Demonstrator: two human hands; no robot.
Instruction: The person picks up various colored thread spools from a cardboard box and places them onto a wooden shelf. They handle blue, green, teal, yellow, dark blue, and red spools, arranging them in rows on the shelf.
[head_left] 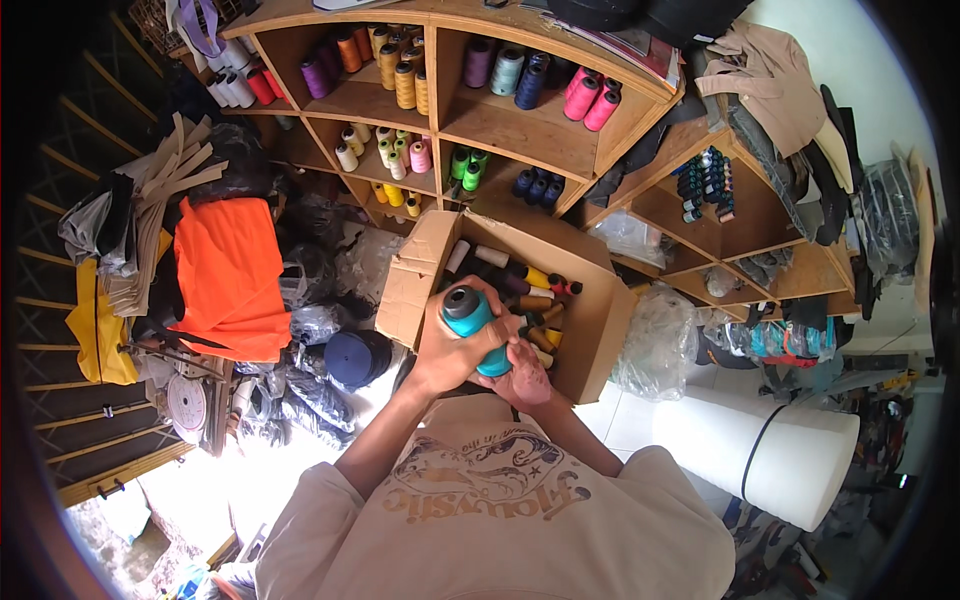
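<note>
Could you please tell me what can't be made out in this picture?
In the head view:
Whether the teal thread is one cone or two: the left hand and right hand cover its middle.
What lies beneath the upper spools in the cardboard box: those spools cover it.
Detail of the floor at lower left: glare washes it out.

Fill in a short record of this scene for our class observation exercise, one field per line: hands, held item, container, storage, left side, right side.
Hands: left hand and right hand both grip the held item
Held item: teal thread cone with a dark top, partly covered by fingers
Container: open cardboard box with assorted thread spools inside
Storage: wooden shelving with thread cones grouped mostly by colour
Left side: bright orange fabric
Right side: large white roll with a black band around it
</note>
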